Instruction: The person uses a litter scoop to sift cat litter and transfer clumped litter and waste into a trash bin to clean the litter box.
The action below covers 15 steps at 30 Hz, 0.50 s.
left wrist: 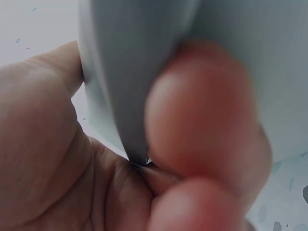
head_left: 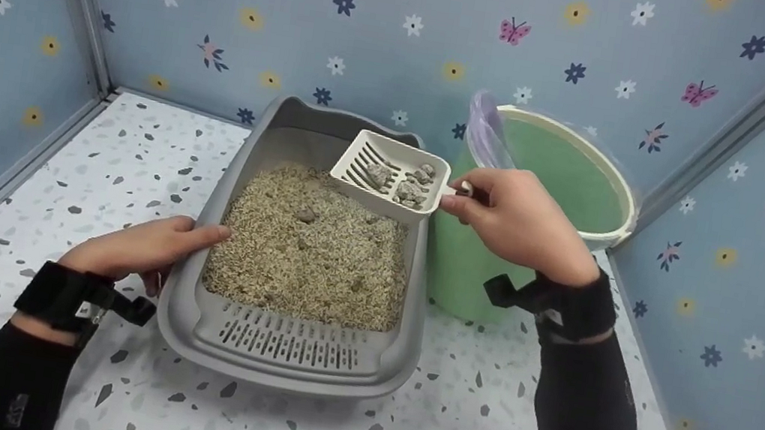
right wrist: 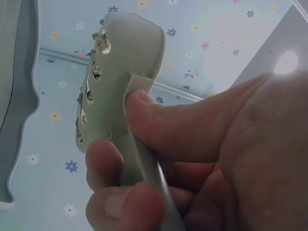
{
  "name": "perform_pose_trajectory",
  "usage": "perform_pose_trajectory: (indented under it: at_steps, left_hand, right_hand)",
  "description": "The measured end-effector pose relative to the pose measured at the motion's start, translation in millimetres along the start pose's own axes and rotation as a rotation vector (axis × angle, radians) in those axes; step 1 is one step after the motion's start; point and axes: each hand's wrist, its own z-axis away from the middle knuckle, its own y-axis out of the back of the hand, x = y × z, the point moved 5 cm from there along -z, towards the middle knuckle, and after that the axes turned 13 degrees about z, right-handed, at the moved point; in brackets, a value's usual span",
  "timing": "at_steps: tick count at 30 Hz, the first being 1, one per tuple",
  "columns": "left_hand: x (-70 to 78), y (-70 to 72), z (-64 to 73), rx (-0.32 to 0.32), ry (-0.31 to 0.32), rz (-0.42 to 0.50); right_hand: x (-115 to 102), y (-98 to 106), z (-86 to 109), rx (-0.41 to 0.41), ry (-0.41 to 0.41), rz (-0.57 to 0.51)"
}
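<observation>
A grey litter box (head_left: 283, 375) holds tan granular litter (head_left: 315, 258) with a few darker clumps on its surface. My left hand (head_left: 142, 247) grips the box's left rim, thumb over the top; in the left wrist view its fingers (left wrist: 202, 110) curl under the grey edge. Above the box's back right part, my right hand (head_left: 519, 216) grips the handle of a cream slotted litter scoop (head_left: 384, 204). Several grey clumps (head_left: 411, 193) lie in the scoop. From below, the right wrist view shows bits poking through the scoop's slots.
Right of the box stands a green bin (head_left: 464, 280) with a cream rim and a clear liner; a purple gathered piece of bag (head_left: 488, 128) hangs over its left edge. Flowered wall panels (head_left: 378, 40) enclose the back and sides. The floor (head_left: 457, 423) is white speckled.
</observation>
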Motion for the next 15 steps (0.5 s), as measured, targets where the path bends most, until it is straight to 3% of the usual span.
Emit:
perform_pose_trajectory:
  at_steps: [10,15]
  left_hand:
    - [-0.2,0.7,0.1,0.0,0.008,0.011]
    - [0.2,0.2,0.1,-0.001,0.006,0.011]
  right_hand:
    - [12,19,1.6,0.042,-0.065,-0.002]
    - [27,33,1.2,0.075,-0.142,0.005]
